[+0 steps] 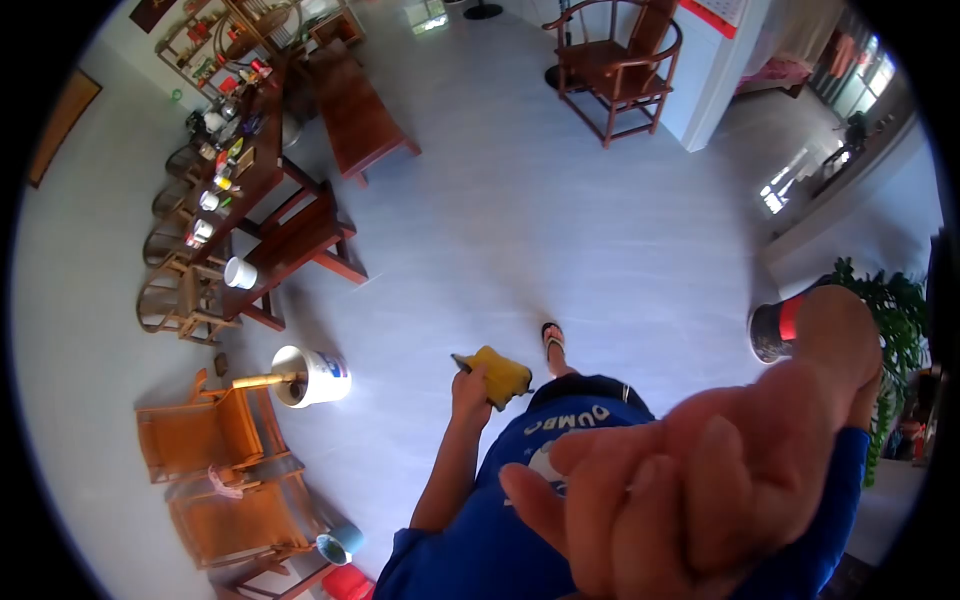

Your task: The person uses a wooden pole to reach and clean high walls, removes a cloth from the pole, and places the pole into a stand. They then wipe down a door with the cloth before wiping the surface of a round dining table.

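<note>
My left hand point(470, 393) is closed around a yellow cloth point(503, 377) with a dark greenish edge, held out over the grey floor beside my blue shirt point(500, 510). Large and close to the camera, my right hand point(680, 490) is raised with its fingers curled in a loose fist; nothing shows in it. It covers part of my shirt and right arm. One foot in a sandal point(553, 336) is visible below me on the floor.
To the left, a white bucket point(325, 378) with a wooden handle stands near wooden chairs point(205, 425). A cluttered long table point(258, 150) and benches point(350, 110) lie beyond. A wooden armchair point(615, 70) is ahead, a potted plant point(885, 310) at right.
</note>
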`<state>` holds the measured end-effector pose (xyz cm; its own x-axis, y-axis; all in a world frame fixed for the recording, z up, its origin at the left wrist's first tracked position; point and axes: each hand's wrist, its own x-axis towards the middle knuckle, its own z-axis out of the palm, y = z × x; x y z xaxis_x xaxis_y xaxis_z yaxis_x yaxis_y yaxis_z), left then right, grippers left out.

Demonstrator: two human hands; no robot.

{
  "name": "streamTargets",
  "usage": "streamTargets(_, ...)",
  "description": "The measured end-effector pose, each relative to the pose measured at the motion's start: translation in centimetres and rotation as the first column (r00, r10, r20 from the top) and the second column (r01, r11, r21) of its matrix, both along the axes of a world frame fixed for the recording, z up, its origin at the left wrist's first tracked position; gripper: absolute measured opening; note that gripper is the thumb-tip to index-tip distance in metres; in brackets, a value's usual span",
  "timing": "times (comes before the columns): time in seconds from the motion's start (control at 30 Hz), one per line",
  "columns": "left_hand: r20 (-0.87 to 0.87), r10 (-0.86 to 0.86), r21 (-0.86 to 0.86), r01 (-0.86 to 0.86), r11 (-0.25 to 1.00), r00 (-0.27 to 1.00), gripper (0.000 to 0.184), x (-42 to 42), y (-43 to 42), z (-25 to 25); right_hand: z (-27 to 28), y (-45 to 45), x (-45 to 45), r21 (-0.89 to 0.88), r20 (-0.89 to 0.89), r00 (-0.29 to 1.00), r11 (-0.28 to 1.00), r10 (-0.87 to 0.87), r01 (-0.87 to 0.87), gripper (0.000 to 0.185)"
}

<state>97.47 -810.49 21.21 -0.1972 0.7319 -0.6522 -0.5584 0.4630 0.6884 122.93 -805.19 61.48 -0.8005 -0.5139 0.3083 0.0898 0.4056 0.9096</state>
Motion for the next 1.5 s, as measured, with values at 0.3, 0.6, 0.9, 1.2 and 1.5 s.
streamTargets(0.3, -0.069, -0.072, -0.03, 0.07, 0.997, 0.995, 0.039, -2.0, 15.7, 1.1, -0.8, 16.0, -1.3, 0.098, -0.439, 0.898, 0.994, -0.001, 0.049, 0.025)
streamTargets(0.6, -0.625, -0.439, -0.184, 0.425, 0.886, 0.645, 0.038, -1.1, 27.1, 4.1, -10.5, 32.9, -6.1, -0.952, 0.06, 0.996, 0.297, -0.063, 0.076, 0.033)
streamTargets(0.9, 0.151, -0.111, 0.144, 0.089, 0.986, 0.982, 0.043, -7.7, 42.4, 6.4, -38.6, 48.9, -14.9, -0.108, 0.289, 0.956, -0.994, -0.055, -0.024, 0.061)
streamTargets(1.2, -0.388, -0.246, 0.206, 0.343, 0.916, 0.888, 0.039, -16.9, 58.7, 4.4, -33.0, 62.5, -21.9, -0.392, 0.36, 0.905, -0.917, -0.227, -0.074, 0.029)
streamTargets(1.5, 0.081, -0.207, 0.133, 0.195, 0.972, 0.975, 0.042, -20.5, 67.9, 0.0, -36.8, 73.6, -23.1, 0.053, 0.323, 0.862, -0.902, -0.391, -0.428, 0.027)
